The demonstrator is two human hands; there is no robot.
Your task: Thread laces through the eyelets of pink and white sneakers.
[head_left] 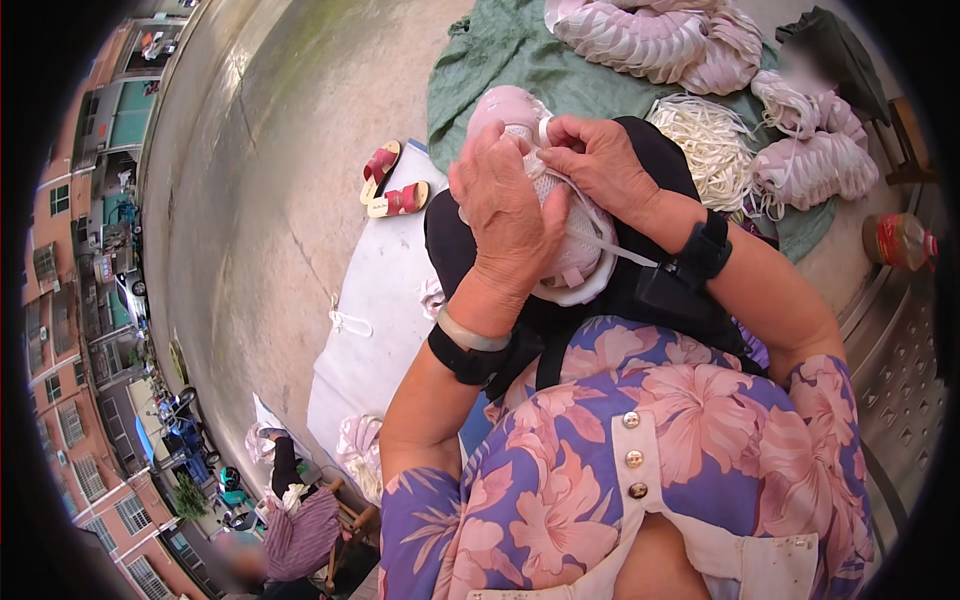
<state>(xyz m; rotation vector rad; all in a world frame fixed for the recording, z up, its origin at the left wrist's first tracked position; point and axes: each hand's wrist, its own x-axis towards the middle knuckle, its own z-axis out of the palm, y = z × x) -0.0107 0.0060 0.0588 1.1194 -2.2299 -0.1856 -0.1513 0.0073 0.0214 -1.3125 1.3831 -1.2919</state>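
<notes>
A pale pink sneaker point(507, 108) with a white sole rests on my lap, between my knees. My left hand point(510, 200) is wrapped over its side, with curled fingers near the lacing area. Thumb and forefinger of my right hand point(605, 168) are pinched together at the shoe's upper, on a white shoelace whose tip they partly hide. A loose length of the white shoelace point(622, 250) trails over the shoe's heel end toward my right wrist. Both wrists wear black bands.
A heap of white laces point(705, 150) lies at my right on a green cloth point(500, 50), beside bundled pink shoe uppers point(815, 170). Red sandals point(400, 200) and a white sheet point(365, 290) are at left. A bottle point(895, 242) stands far right. Another person point(305, 535) sits lower left.
</notes>
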